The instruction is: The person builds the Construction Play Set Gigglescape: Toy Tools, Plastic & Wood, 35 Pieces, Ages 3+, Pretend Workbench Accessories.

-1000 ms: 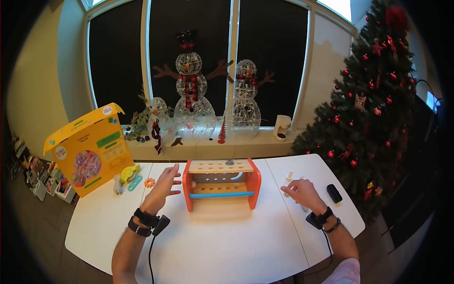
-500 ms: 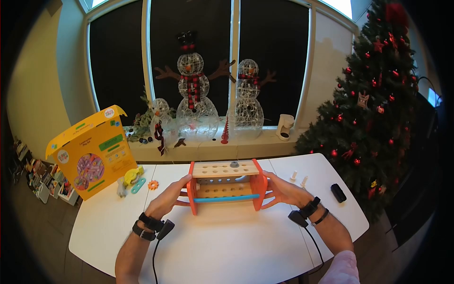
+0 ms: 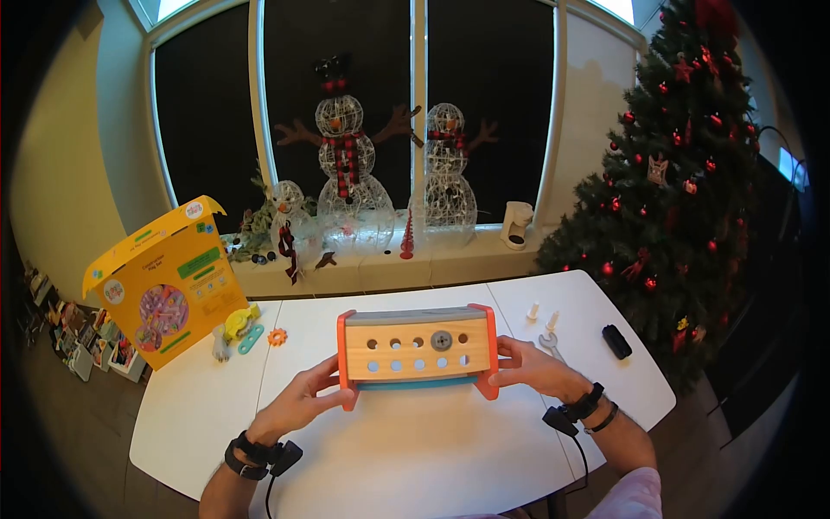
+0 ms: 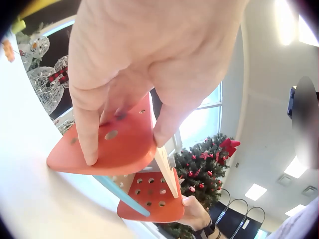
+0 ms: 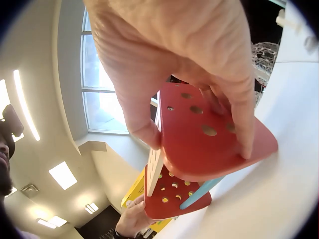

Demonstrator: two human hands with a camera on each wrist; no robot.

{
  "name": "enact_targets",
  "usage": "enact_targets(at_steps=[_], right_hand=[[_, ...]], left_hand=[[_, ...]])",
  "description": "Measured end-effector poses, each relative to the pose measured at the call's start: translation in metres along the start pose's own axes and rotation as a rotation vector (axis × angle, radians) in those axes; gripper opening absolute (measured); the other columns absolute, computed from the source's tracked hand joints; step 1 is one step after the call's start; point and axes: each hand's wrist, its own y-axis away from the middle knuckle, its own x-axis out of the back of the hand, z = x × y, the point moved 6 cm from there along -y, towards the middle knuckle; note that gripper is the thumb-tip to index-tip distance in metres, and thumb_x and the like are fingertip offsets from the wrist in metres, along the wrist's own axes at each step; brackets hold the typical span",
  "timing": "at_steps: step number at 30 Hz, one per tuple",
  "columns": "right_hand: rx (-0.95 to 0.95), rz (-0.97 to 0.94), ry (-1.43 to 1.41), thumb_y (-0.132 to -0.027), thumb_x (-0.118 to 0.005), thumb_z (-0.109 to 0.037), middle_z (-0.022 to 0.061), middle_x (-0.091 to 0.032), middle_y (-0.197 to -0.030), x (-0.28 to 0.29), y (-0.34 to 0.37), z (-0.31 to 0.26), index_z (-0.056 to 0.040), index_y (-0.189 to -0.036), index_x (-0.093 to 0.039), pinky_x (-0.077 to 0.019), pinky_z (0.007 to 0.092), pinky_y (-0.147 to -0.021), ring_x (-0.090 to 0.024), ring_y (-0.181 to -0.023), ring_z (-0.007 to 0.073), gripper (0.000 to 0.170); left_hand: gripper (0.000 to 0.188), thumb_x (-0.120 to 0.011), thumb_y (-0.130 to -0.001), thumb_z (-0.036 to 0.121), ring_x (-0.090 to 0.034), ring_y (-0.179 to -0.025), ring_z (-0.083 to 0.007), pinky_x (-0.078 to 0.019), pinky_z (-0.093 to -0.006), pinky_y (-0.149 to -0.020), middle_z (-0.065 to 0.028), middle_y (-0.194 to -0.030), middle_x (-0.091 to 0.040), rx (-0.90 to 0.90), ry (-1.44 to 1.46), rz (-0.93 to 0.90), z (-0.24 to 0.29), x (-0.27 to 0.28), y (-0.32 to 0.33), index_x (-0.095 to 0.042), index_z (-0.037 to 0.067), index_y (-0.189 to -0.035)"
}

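Observation:
A toy workbench with red end panels and a wooden top board [image 3: 406, 350] is tilted so that the board faces the head camera. A grey round piece [image 3: 442, 341] sits in one of the board's holes, and a blue bar [image 3: 419, 382] runs below. The left hand [image 3: 298, 400] grips the left red panel [image 4: 114, 144], with thumb and fingers spread over its face and edge in the left wrist view. Across from it, the right hand [image 3: 538, 370] grips the other red panel [image 5: 209, 134] in the same manner.
On the table's left stand a yellow box [image 3: 169, 285], a yellow piece [image 3: 239, 322], a teal strip [image 3: 251, 339] and an orange gear [image 3: 277, 337]. At right lie two whitish pegs [image 3: 552, 321], a grey wrench [image 3: 551, 346] and a black object [image 3: 616, 342].
The right hand has come from the pegs to the workbench's right panel, and the left hand has taken hold of the left one. The workbench has tipped toward the person.

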Motion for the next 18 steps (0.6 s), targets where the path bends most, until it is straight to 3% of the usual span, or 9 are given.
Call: enact_targets(at_steps=[1, 2, 5, 8, 11, 18], right_hand=[[0.003, -0.001, 0.001, -0.096, -0.09, -0.024, 0.0169, -0.056, -0.159, -0.001, 0.0, 0.0, 0.0033, -0.162, -0.045, -0.048, 0.0457, -0.123, -0.058, -0.147, 0.0292, 0.084], [0.009, 0.017, 0.054, -0.093, -0.091, -0.022, 0.0164, -0.056, -0.161, -0.001, 0.0, 0.0, 0.0033, -0.163, -0.044, -0.0473, 0.0449, -0.124, -0.057, -0.148, 0.0295, 0.087], [0.028, 0.043, 0.116, -0.09, -0.093, -0.018, 0.0153, -0.054, -0.163, 0.001, -0.002, 0.005, 0.0027, -0.164, -0.044, -0.047, 0.0444, -0.124, -0.056, -0.149, 0.0304, 0.091], [0.065, 0.066, 0.111, -0.089, -0.094, -0.014, 0.0129, -0.058, -0.16, 0.008, -0.012, 0.016, 0.0008, -0.164, -0.046, -0.0485, 0.044, -0.122, -0.058, -0.147, 0.0282, 0.091], [0.084, 0.079, 0.096, -0.088, -0.095, -0.011, 0.0109, -0.063, -0.155, 0.012, -0.019, 0.028, -0.0011, -0.164, -0.048, -0.0502, 0.0432, -0.12, -0.06, -0.144, 0.0252, 0.089], [0.088, 0.109, 0.136, -0.086, -0.094, -0.005, 0.0094, -0.063, -0.154, 0.012, -0.02, 0.028, -0.0029, -0.164, -0.048, -0.0514, 0.043, -0.119, -0.06, -0.142, 0.0238, 0.09]], left_hand=[[0.083, -0.08, -0.104, 0.018, -0.055, -0.152, -0.0299, -0.0496, -0.0449, -0.121, -0.0124, -0.163, -0.058, -0.06, -0.098, 0.023, 0.002, -0.002, 0.002, -0.037, 0.007, -0.174], [0.084, -0.085, -0.099, 0.013, -0.054, -0.154, -0.0342, -0.0535, -0.0455, -0.118, -0.0151, -0.163, -0.058, 0.012, -0.051, 0.07, 0.004, -0.005, 0.004, -0.042, 0.004, -0.17], [0.074, -0.085, -0.099, 0.012, -0.059, -0.149, -0.0376, -0.0576, -0.043, -0.114, -0.0179, -0.159, -0.062, -0.004, -0.188, 0.142, 0.002, -0.009, 0.001, -0.049, 0.0, -0.162], [0.062, -0.085, -0.098, 0.01, -0.066, -0.142, -0.0363, -0.0588, -0.0412, -0.112, -0.0212, -0.153, -0.066, -0.091, -0.214, 0.188, -0.019, -0.003, -0.019, -0.055, -0.003, -0.151], [0.054, -0.085, -0.098, 0.01, -0.07, -0.137, -0.034, -0.059, -0.0403, -0.111, -0.0223, -0.146, -0.07, -0.032, -0.158, 0.225, -0.028, -0.001, -0.03, -0.058, -0.005, -0.143], [0.046, -0.084, -0.1, 0.01, -0.072, -0.134, -0.0322, -0.0594, -0.0402, -0.111, -0.0216, -0.144, -0.072, -0.051, -0.217, 0.23, -0.029, -0.006, -0.032, -0.058, -0.004, -0.135]])
